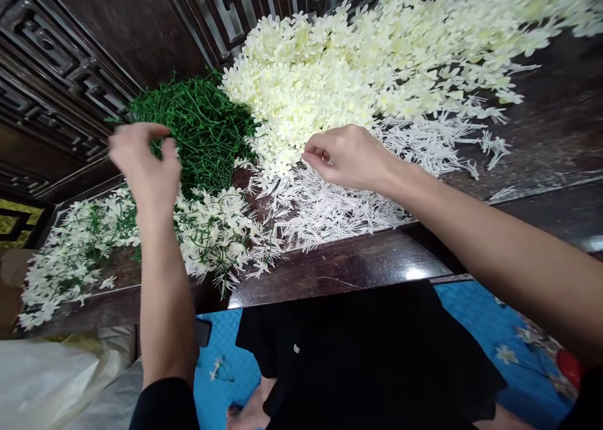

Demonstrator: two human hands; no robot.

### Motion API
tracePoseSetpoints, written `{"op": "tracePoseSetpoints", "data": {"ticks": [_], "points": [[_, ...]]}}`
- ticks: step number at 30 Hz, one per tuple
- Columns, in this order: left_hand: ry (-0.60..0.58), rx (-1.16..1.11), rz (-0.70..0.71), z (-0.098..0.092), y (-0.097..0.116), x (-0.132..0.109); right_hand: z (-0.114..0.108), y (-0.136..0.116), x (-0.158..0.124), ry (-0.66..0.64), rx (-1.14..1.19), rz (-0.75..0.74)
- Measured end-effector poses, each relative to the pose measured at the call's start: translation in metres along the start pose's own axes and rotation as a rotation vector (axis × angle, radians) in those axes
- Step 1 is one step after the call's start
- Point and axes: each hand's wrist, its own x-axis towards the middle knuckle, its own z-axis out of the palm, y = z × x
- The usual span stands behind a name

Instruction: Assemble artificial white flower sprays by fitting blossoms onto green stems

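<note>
My left hand [148,160] is blurred by motion in front of the pile of green plastic stems [200,125]. Its thumb and forefinger stand apart, and nothing shows between them. Over the front edge of the heap of cream-white artificial flower heads [301,97], my right hand [346,157] has thumb and fingertips pinched together. Whatever is in that pinch is hidden or too small to name. Just below it lies a spread of thin white stamens [330,210].
Assembled white flowers on green stems [207,232] lie at the front left of the dark wooden bench [348,260]. Carved wooden panels [80,66] rise behind. A blue mat [226,329] covers the floor, and a pale plastic bag [51,380] sits at lower left.
</note>
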Motion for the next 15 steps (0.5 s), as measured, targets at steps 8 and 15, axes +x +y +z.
{"op": "tracePoseSetpoints", "data": {"ticks": [8, 15], "points": [[-0.654, 0.053, 0.067, 0.059, 0.052, -0.005, 0.001, -0.003, -0.002, -0.035, 0.019, -0.001], [-0.76, 0.09, 0.156, 0.066, 0.055, 0.0, -0.003, -0.007, -0.003, -0.077, -0.006, 0.027]]}}
